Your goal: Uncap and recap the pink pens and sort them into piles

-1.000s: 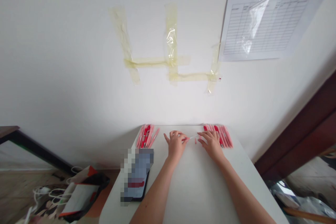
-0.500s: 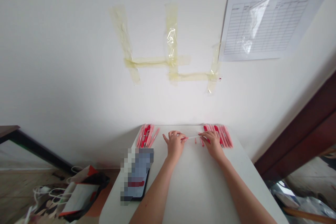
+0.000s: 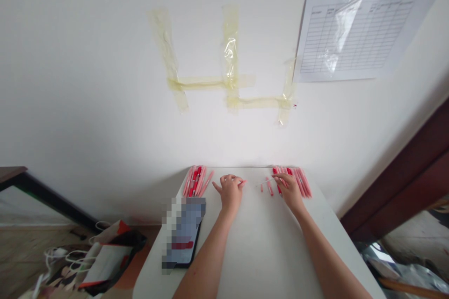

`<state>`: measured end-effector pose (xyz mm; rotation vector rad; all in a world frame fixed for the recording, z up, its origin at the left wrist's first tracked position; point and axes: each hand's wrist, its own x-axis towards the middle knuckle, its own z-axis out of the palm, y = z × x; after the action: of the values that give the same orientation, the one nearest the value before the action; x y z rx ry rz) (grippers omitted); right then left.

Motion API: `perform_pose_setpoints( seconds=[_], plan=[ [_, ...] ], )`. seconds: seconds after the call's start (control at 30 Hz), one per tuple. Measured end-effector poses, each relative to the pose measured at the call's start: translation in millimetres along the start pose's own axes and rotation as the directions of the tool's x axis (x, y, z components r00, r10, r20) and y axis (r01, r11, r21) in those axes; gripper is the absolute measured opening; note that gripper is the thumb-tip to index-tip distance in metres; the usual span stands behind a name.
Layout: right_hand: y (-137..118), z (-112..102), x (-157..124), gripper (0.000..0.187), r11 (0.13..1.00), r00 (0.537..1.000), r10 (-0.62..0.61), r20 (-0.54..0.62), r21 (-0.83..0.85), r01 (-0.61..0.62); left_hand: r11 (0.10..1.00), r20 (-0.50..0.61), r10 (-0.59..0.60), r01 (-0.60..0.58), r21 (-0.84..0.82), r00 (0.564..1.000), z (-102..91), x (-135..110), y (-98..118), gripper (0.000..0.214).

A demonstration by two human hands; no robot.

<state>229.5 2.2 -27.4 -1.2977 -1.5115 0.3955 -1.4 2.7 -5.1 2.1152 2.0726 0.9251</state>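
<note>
My left hand (image 3: 230,195) is closed on a pink pen barrel (image 3: 243,182), whose end pokes out past the fingertips. Between the fingers of my right hand (image 3: 289,190) is a thin, whitish pen refill (image 3: 264,182), pointing left, its tip apart from the barrel. Under and beside the refill lie a tiny pink pen piece (image 3: 261,188) and a longer pink pen part (image 3: 270,189). A row of pink and red pens (image 3: 304,182) sits against the wall by my right hand, which partly covers it. Another group of pink and red pens (image 3: 198,182) lies left of my left hand.
A phone (image 3: 185,231), partly pixelated, lies at the left side of the white table (image 3: 261,252). The wall behind carries yellowed tape (image 3: 230,51) and a printed sheet (image 3: 351,32). Bags (image 3: 108,259) and cables are on the floor at left.
My hands have drawn apart. The refill has come away from the pink barrel and moved right with my right hand, while the left hand shifted slightly left.
</note>
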Motion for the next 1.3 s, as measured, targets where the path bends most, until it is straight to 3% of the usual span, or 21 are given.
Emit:
perform_pose_setpoints(
  seconds=[0.2,0.37,0.6,0.77,0.9,1.1,1.3],
  plan=[
    [-6,2,3,0.040,0.992,0.998,0.061,-0.011,0.108,-0.060,1.000,-0.007,-0.013,0.013,0.001,1.000,1.1,0,-2,0.010],
    [-9,8,11,0.042,0.998,0.998,0.028,0.062,0.055,-0.032,1.000,-0.004,-0.013,0.013,0.004,1.000,1.6,0,-2,0.012],
    [-17,26,23,0.043,0.963,0.986,0.063,0.153,-0.267,-0.020,1.000,-0.017,-0.005,0.005,-0.001,1.000,2.2,0,-2,0.013],
    [-33,44,31,0.039,0.852,0.968,0.197,0.154,-0.515,-0.092,1.000,-0.006,-0.009,0.009,-0.002,1.000,1.0,-1,0,0.014],
    [-42,60,35,0.040,0.761,0.946,0.262,0.192,-0.644,-0.080,1.000,0.007,-0.018,0.018,0.010,1.000,-0.7,-1,0,0.015],
    [-35,75,36,0.035,0.676,0.977,0.118,0.178,-0.735,0.052,1.000,-0.009,-0.013,0.014,0.022,1.000,-1.0,0,0,0.016],
    [-23,80,36,0.030,0.649,0.988,-0.047,0.149,-0.747,0.143,1.000,0.002,-0.010,0.010,0.022,1.000,0.2,-1,0,0.017]
  ],
)
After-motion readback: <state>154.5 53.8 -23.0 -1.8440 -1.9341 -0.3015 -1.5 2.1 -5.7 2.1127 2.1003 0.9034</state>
